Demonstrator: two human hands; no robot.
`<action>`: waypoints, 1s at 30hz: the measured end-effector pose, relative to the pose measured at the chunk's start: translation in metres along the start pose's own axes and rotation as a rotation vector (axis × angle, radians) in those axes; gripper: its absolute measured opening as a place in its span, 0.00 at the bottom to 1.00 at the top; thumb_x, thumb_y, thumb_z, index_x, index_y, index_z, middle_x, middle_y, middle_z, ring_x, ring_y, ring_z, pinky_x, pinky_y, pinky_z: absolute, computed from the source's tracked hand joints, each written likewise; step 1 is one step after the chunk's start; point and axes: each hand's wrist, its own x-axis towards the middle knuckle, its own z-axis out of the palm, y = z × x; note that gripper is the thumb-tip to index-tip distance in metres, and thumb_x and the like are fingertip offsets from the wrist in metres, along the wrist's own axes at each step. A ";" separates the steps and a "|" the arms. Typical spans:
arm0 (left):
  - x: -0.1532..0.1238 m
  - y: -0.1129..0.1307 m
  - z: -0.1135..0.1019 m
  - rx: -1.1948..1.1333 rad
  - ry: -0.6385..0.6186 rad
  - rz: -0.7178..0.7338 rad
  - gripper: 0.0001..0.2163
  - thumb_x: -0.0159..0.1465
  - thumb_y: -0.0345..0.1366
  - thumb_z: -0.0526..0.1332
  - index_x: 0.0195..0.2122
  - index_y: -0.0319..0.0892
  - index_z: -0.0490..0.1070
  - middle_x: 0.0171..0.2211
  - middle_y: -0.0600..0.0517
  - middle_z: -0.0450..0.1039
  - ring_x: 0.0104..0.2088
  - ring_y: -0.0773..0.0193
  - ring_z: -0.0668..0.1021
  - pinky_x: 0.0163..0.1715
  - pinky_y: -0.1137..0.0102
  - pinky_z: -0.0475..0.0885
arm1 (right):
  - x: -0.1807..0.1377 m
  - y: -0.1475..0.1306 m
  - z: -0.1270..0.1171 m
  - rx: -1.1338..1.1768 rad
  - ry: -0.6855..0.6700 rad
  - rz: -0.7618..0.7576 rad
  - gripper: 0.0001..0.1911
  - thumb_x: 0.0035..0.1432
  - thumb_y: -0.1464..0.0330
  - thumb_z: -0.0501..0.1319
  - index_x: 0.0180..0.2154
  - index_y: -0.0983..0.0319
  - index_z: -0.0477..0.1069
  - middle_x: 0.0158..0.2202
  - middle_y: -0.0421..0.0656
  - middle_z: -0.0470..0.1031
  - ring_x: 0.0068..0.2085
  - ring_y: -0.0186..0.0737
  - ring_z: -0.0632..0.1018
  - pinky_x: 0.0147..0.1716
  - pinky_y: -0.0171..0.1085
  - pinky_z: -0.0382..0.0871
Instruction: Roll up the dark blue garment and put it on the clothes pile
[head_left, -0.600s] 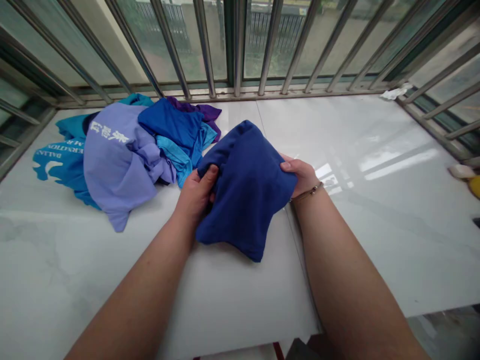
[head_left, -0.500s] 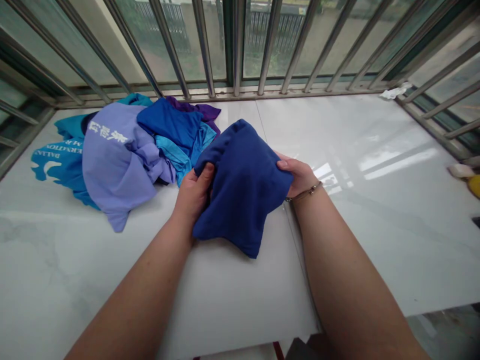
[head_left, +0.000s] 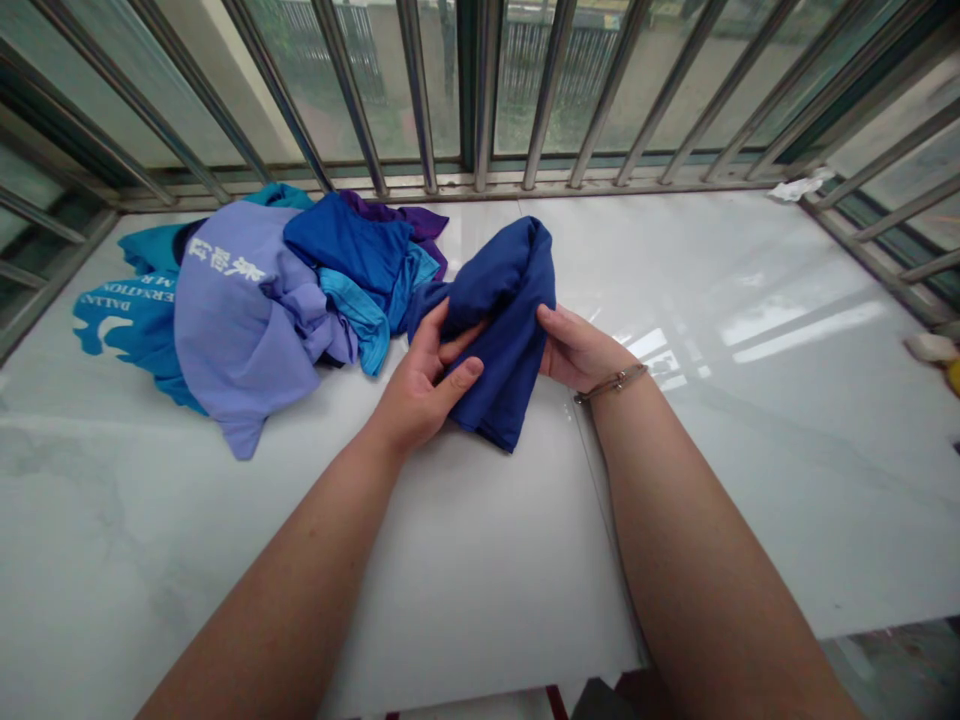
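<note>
Head view: two bare forearms reach in from the bottom edge over a white marble tabletop (head_left: 750, 300), and both are cut off below the elbow.
Cloth: one dark blue cloth (head_left: 506, 320), bunched and folded on itself, lies between the two hands at the middle of the tabletop, its lower end on the surface.
Left hand: the left hand (head_left: 420, 385) lies against the cloth's left side, fingers (head_left: 461, 375) stretched loosely along the fabric, thumb up on a fold; a light hold, not a clench.
Right hand: the right hand (head_left: 574, 350) holds the cloth's right edge; its fingertips are tucked under the fabric and hidden, so how tightly they close is hard to tell.
Bracelet: one thin bracelet (head_left: 611, 382) on the right wrist.
Pile: one heap of clothes (head_left: 255, 290) just left of the cloth and touching it; a lilac shirt with white characters, a teal one with partly hidden white lettering, a blue piece and a purple edge show. The exact count is unclear, as they overlap.
Bars: metal window bars (head_left: 420, 90) run along the far edge and both sides.
Right edge: a crumpled white scrap (head_left: 799, 186) by the bars; a pale object (head_left: 930, 347) and a yellow one beside it, cut off by the frame.
</note>
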 end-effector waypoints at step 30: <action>0.000 0.013 0.004 -0.232 -0.008 -0.201 0.19 0.63 0.43 0.74 0.48 0.48 0.68 0.26 0.60 0.71 0.26 0.66 0.75 0.31 0.72 0.71 | 0.000 -0.001 0.007 -0.031 0.071 0.046 0.25 0.49 0.66 0.75 0.50 0.61 0.78 0.45 0.48 0.89 0.49 0.61 0.89 0.54 0.57 0.87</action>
